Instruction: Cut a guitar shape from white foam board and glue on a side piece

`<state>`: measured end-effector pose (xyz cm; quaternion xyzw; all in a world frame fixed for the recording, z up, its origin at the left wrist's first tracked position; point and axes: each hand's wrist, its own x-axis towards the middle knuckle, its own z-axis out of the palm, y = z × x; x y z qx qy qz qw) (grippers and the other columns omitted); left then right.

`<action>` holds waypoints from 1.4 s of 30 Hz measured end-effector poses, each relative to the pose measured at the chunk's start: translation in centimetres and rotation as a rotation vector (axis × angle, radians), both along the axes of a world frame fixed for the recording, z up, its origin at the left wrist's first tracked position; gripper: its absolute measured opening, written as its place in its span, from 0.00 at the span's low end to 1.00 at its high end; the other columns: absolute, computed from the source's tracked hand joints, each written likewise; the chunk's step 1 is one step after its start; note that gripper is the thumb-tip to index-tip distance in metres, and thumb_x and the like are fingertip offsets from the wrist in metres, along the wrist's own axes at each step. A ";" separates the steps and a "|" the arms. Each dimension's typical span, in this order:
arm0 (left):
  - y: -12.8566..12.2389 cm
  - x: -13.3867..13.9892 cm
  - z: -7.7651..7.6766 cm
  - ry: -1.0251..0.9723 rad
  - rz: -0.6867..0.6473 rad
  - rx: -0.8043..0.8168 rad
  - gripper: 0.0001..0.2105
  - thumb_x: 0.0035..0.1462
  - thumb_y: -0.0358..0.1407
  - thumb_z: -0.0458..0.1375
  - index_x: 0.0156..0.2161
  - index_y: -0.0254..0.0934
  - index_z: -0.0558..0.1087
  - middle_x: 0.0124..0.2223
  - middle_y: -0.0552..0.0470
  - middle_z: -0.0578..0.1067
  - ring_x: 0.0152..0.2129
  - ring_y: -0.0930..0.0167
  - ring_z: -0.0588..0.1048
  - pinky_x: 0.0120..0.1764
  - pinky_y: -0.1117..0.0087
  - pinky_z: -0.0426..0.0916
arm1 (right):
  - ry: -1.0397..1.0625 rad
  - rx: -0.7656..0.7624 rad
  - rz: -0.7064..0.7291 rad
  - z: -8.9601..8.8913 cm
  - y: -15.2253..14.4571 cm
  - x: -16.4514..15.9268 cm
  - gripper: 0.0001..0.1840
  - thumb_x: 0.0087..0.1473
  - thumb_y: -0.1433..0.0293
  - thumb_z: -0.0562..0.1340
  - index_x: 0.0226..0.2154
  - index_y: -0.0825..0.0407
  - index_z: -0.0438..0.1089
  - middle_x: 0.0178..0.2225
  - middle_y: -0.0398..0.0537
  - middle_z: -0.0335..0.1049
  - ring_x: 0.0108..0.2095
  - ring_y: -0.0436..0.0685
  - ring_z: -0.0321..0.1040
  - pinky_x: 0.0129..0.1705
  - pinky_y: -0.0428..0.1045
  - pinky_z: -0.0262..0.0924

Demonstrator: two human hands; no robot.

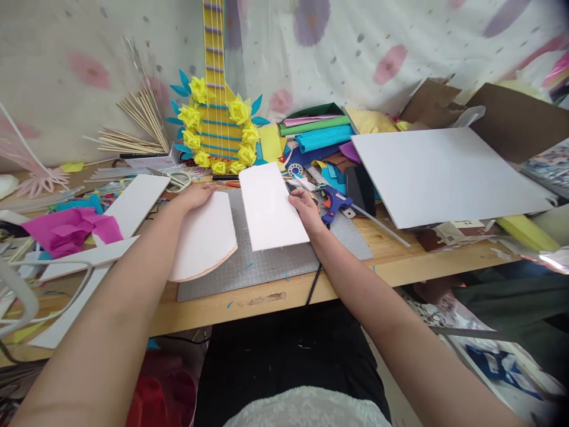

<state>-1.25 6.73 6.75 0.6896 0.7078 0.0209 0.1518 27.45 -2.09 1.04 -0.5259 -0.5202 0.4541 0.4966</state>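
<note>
My left hand [198, 197] holds a white board piece [207, 237] by its upper left part, the fingers partly hidden behind and over its edge. This piece has a curved lower edge marked with an orange line. In my right hand [306, 209] is a second white board piece [272, 207], roughly rectangular, gripped at its right edge with the thumb on its face. The two pieces are held side by side with a narrow gap, over a grey cutting mat [213, 284]. A blue glue gun [334, 203] lies just right of my right hand.
A guitar-shaped yellow decoration with paper flowers [217, 130] stands at the back. Scissors [178, 179], wooden sticks [146, 121] and magenta paper [75, 228] lie to the left. A large white board [444, 172] rests at the right, near rolled coloured paper [322, 137].
</note>
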 end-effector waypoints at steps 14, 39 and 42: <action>-3.2 4.3 4.5 0.128 0.004 0.362 0.20 0.60 0.44 0.44 0.39 0.36 0.75 0.43 0.45 0.77 0.41 0.59 0.73 0.41 0.66 0.63 | 0.131 -0.166 -0.049 1.1 -0.3 -0.1 0.12 0.48 0.71 0.49 0.37 0.50 0.60 0.33 0.42 0.67 0.32 0.51 0.65 0.34 0.46 0.61; -3.5 6.7 3.5 0.186 0.068 0.374 0.22 0.60 0.43 0.40 0.41 0.37 0.75 0.43 0.41 0.77 0.42 0.57 0.73 0.44 0.62 0.63 | -0.089 0.076 -0.163 -1.1 1.4 0.7 0.12 0.52 0.60 0.54 0.36 0.49 0.56 0.32 0.43 0.71 0.33 0.53 0.67 0.37 0.51 0.59; -3.4 6.9 3.4 0.185 0.062 0.377 0.22 0.60 0.43 0.40 0.40 0.37 0.75 0.43 0.41 0.77 0.43 0.57 0.73 0.45 0.62 0.62 | -0.078 0.067 -0.161 -1.2 1.4 0.6 0.11 0.52 0.60 0.54 0.35 0.48 0.56 0.30 0.42 0.70 0.31 0.53 0.65 0.35 0.50 0.58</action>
